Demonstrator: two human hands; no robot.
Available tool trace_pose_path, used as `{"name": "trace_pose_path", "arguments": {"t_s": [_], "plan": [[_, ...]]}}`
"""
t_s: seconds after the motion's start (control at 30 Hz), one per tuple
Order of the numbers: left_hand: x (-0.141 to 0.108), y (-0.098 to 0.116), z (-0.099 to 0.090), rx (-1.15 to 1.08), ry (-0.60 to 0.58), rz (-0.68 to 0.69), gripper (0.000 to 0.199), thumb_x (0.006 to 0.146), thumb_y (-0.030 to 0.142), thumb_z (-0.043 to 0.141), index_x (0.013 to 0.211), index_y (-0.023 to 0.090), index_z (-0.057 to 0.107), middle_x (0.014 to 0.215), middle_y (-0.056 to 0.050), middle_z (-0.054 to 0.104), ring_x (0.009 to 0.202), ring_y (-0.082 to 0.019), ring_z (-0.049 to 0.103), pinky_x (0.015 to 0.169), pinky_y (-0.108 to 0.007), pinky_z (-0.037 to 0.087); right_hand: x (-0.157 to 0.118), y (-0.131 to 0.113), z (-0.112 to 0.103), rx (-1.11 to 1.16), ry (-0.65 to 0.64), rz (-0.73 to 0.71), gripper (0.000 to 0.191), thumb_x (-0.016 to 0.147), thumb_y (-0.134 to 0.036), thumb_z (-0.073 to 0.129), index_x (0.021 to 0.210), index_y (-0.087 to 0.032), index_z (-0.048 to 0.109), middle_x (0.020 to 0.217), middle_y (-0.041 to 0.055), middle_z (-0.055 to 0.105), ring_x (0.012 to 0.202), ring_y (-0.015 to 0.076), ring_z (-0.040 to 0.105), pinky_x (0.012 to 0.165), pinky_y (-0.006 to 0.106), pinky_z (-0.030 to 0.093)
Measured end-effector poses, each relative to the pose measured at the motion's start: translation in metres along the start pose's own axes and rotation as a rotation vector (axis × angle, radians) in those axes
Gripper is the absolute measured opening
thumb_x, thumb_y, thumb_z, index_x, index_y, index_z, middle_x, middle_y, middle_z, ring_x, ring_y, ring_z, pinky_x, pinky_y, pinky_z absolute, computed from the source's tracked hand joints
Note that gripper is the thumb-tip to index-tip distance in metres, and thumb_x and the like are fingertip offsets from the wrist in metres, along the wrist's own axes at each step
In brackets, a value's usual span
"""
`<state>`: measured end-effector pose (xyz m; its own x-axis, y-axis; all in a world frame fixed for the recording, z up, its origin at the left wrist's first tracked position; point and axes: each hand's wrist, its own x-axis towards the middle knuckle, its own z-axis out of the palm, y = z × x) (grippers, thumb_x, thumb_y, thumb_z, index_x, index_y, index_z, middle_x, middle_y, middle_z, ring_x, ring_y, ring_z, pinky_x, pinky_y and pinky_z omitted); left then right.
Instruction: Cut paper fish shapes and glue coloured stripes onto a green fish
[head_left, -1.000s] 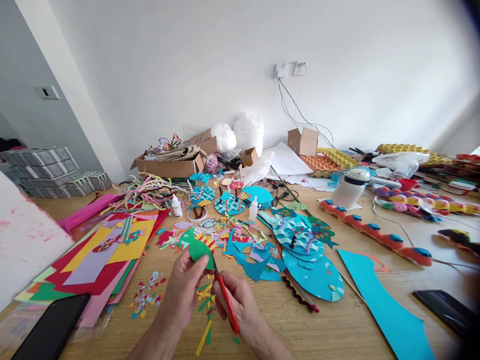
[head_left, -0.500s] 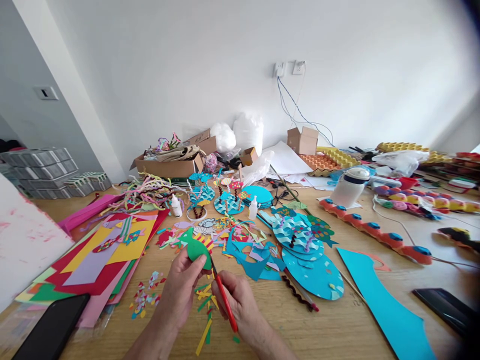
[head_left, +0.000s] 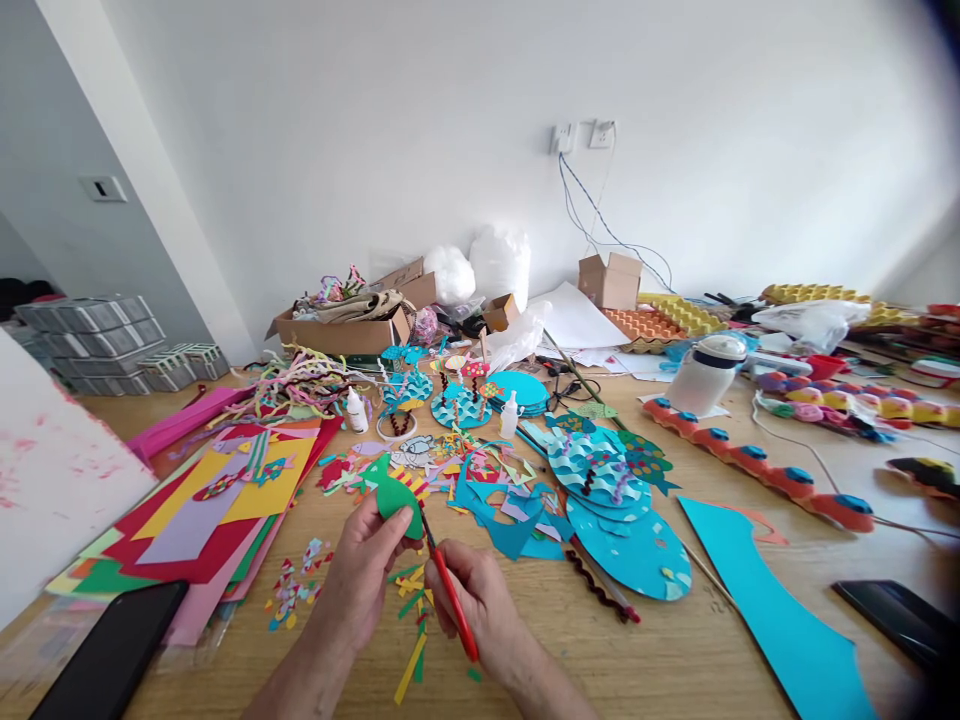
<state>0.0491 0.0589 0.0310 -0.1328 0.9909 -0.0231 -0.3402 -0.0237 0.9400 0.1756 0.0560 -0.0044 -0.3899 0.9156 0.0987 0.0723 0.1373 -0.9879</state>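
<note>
Here, left fingers (head_left: 391, 538) pinching green paper (head_left: 393, 500), right fingers (head_left: 459, 562) gripping scissors (head_left: 455, 603)

From my remote station I see a wooden table (head_left: 645, 670) carrying stacked coloured sheets (head_left: 180, 525) at left and yellow and green paper strips (head_left: 410, 668) near the front. To the right I make out a cut blue sheet (head_left: 787, 610) and a black phone (head_left: 892, 620).

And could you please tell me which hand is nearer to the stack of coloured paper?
Left. The left hand, holding green paper, is to the right of the paper stack; the right hand, holding scissors, is farther right.
</note>
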Motion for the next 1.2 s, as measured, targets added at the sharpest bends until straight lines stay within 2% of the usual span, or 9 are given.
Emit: {"name": "trace_pose_path", "arguments": {"t_s": [0.43, 0.7, 0.93, 1.2], "plan": [[0.000, -0.003, -0.003, 0.021, -0.038, -0.018, 0.013, 0.070, 0.028, 0.066, 0.073, 0.017, 0.060, 0.065, 0.003, 0.059, 0.060, -0.010, 0.050, 0.058, -0.021, 0.044, 0.000, -0.003, 0.000, 0.038, -0.008, -0.002, 0.030, 0.081, -0.031, 0.041, 0.054, -0.020, 0.036, 0.045, -0.0068, 0.034, 0.040, 0.0063, 0.032, 0.038, 0.018, 0.025], [-0.001, -0.001, -0.005, 0.033, -0.042, -0.025, 0.013, 0.069, 0.028, 0.066, 0.071, 0.018, 0.059, 0.063, 0.003, 0.057, 0.061, -0.011, 0.050, 0.059, -0.022, 0.044, 0.001, 0.003, -0.002, -0.095, 0.000, -0.047, 0.035, 0.085, -0.036, 0.042, 0.055, -0.019, 0.036, 0.047, -0.0068, 0.030, 0.046, 0.0066, 0.029, 0.043, 0.019, 0.021], [-0.001, 0.003, -0.005, 0.002, -0.013, -0.013, 0.015, 0.067, 0.029, 0.068, 0.072, 0.018, 0.060, 0.062, 0.004, 0.057, 0.059, -0.010, 0.049, 0.057, -0.021, 0.043, 0.002, 0.006, 0.000, -0.128, -0.024, -0.022, 0.035, 0.085, -0.038, 0.041, 0.057, -0.019, 0.036, 0.046, -0.0069, 0.031, 0.045, 0.0065, 0.030, 0.042, 0.019, 0.022], [-0.003, 0.006, -0.003, -0.007, 0.002, -0.005, 0.015, 0.065, 0.029, 0.069, 0.071, 0.018, 0.061, 0.061, 0.004, 0.059, 0.058, -0.011, 0.050, 0.057, -0.021, 0.043, 0.000, -0.003, 0.002, 0.022, -0.046, 0.035, 0.030, 0.080, -0.035, 0.043, 0.055, -0.020, 0.036, 0.044, -0.0074, 0.035, 0.039, 0.0060, 0.036, 0.037, 0.016, 0.029]]}}
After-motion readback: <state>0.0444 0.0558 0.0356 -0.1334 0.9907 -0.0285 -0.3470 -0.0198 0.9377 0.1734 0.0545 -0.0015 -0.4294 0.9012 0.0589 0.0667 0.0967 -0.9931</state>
